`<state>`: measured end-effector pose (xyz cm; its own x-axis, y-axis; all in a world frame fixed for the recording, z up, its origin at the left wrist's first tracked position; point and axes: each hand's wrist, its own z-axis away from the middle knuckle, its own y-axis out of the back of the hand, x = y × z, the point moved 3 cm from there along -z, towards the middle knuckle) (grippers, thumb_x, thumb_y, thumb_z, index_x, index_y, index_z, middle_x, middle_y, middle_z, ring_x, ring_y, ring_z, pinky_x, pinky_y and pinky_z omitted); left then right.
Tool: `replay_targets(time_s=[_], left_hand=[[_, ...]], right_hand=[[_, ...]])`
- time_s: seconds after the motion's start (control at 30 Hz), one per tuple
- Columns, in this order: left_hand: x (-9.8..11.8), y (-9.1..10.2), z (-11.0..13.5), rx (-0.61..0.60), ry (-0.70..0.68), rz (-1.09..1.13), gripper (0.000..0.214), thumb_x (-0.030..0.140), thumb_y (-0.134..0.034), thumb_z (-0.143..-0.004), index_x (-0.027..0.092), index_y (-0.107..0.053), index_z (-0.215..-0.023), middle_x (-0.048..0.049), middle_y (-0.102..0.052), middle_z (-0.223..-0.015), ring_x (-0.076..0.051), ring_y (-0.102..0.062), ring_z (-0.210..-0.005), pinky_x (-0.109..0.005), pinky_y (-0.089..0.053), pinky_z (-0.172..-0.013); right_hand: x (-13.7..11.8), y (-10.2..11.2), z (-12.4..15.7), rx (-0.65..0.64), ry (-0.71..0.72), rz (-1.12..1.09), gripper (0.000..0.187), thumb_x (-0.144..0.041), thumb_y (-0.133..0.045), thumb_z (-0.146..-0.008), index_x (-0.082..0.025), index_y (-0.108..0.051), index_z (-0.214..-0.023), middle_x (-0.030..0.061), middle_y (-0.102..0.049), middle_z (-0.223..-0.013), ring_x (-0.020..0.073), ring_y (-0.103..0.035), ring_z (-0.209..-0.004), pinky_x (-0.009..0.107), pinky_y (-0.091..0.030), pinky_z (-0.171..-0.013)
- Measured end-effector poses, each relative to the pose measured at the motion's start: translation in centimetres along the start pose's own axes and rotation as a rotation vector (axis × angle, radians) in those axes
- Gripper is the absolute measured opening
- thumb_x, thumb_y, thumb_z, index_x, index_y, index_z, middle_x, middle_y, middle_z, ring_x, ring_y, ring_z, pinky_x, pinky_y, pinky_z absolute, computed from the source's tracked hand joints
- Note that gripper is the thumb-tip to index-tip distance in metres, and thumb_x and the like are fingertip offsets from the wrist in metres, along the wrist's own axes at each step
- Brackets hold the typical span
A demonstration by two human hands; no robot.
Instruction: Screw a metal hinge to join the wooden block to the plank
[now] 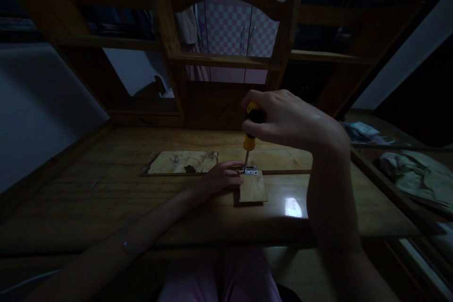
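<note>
My right hand (274, 115) is wrapped around the yellow-and-black handle of a screwdriver (249, 142), which stands nearly upright. Its metal shaft reaches down to a small silver hinge (252, 170); the exact point of contact is too small to make out. The hinge lies across the top edge of a small wooden board (253, 188) and the long plank behind it. From the left, my left hand (221, 177) holds the small board at its hinge end, with fingertips touching the hinge's left side. A long wooden plank (283, 160), worn and peeling on its left part, lies crosswise behind.
Everything rests on a glossy wooden desk (116, 198) with a shelf frame (226, 60) rising at its back. A small thin pale object (95, 182) lies at the left. Light-coloured cloth (417, 179) is heaped beyond the desk's right edge.
</note>
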<state>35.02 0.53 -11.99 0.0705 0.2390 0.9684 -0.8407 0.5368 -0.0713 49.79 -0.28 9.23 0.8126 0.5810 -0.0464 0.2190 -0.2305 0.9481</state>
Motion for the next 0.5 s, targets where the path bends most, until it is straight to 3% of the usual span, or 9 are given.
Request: replay_targets(time_s=[0.13, 0.37, 0.5], left_hand=[[-0.5, 0.1, -0.3, 0.007, 0.023, 0.049, 0.073, 0.021, -0.081, -0.072, 0.011, -0.050, -0.137, -0.0094, -0.067, -0.095, -0.022, -0.065, -0.090, -0.029, -0.049, -0.081], [-1.0, 0.2, -0.6, -0.011, 0.020, 0.096, 0.074, 0.022, -0.082, -0.071, 0.013, -0.051, -0.137, -0.0118, -0.067, -0.105, -0.023, -0.065, -0.097, -0.033, -0.050, -0.087], [-0.8, 0.2, -0.5, -0.002, 0.026, 0.067, 0.075, 0.020, -0.082, -0.070, 0.010, -0.050, -0.137, -0.0088, -0.067, -0.092, -0.022, -0.065, -0.090, -0.032, -0.050, -0.084]], right_hand=[[0.0, 0.0, 0.0, -0.001, 0.021, -0.003, 0.029, -0.036, -0.053, -0.089, -0.015, -0.061, -0.109, 0.0081, -0.060, -0.088, 0.0204, -0.055, -0.082, 0.030, -0.039, -0.073], [0.2, -0.3, -0.1, 0.017, -0.005, 0.006, 0.033, -0.043, -0.054, -0.091, -0.015, -0.060, -0.108, 0.0082, -0.059, -0.088, 0.0212, -0.055, -0.084, 0.031, -0.040, -0.075], [0.1, 0.0, 0.0, -0.005, 0.006, -0.022, 0.031, -0.038, -0.054, -0.089, -0.015, -0.061, -0.109, 0.0082, -0.060, -0.090, 0.0206, -0.056, -0.084, 0.030, -0.040, -0.075]])
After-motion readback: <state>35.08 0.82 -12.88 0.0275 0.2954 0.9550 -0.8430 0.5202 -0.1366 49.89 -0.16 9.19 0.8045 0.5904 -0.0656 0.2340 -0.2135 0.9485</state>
